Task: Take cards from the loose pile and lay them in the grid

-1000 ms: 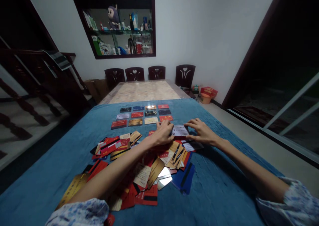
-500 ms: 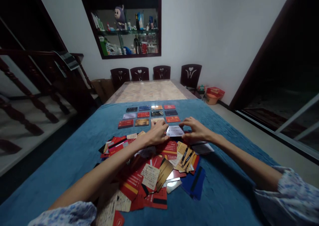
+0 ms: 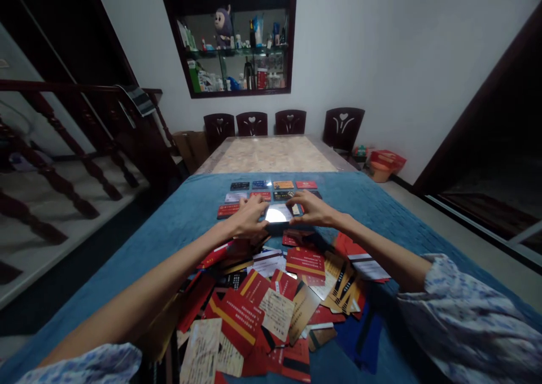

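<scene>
Between both hands a pale, shiny card [image 3: 278,213] is held by its left and right edges, above the near row of laid-out cards. My left hand [image 3: 250,217] grips its left side, and my right hand [image 3: 311,209] pinches the right side. Beyond them, cards lie in rows, among them an orange card [image 3: 283,184], a blue card [image 3: 261,184] and a red card [image 3: 306,184]. My hands partly hide the nearer rows. Closer to me spreads a loose, overlapping pile of red, cream, gold and blue cards [image 3: 241,316].
A blue cloth [image 3: 169,226] covers the near part of the table; its far part is a bare beige top [image 3: 275,153]. Dark chairs [image 3: 344,127] stand behind. A wooden railing [image 3: 63,141] is on the left, and a wall shelf [image 3: 237,49] hangs ahead.
Both hands have moved left over the rows with the pale card, away from the pile. The camera view has shifted, so the room and table appear further right.
</scene>
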Tool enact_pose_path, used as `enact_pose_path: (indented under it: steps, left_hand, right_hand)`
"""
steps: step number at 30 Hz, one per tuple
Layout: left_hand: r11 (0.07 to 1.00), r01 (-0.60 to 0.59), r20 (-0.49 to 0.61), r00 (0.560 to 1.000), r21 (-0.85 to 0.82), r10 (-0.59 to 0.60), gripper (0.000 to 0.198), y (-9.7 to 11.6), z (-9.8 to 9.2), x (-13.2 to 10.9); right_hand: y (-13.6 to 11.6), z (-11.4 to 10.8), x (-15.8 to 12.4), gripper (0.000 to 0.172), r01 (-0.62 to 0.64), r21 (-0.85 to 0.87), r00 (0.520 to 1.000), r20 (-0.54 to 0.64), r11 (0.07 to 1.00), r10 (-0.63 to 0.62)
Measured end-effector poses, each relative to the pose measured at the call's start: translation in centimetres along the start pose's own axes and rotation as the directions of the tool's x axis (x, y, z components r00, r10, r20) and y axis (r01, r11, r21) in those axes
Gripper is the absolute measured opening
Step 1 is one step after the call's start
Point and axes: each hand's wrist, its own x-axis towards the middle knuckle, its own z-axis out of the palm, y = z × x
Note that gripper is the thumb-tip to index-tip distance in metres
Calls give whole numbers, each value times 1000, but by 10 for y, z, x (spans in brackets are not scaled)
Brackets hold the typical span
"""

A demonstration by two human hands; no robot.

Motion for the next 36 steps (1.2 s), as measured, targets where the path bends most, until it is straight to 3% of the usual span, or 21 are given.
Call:
enact_pose_path:
  steps: [6,14,26,36]
  left_hand:
    - [994,96,-20,995,57,-95,33,-34,-17,0]
    - [978,180,-14,984,106,-179,33,-70,-30,4]
    - [947,291,9,956,138,-295,40,-109,-22,16]
    - [915,360,62,925,184,-376,38,-136,-11,27]
  right_hand:
    - [-13,3,52,40,35,-40,999,18,999,-35]
    - [-27,7,101,30,28,-105,998,64,994,-22]
    - [-30,28,147,34,-37,-152,990,132,988,58]
    - [-33,49,176,41,-113,-245,956,236,963,172]
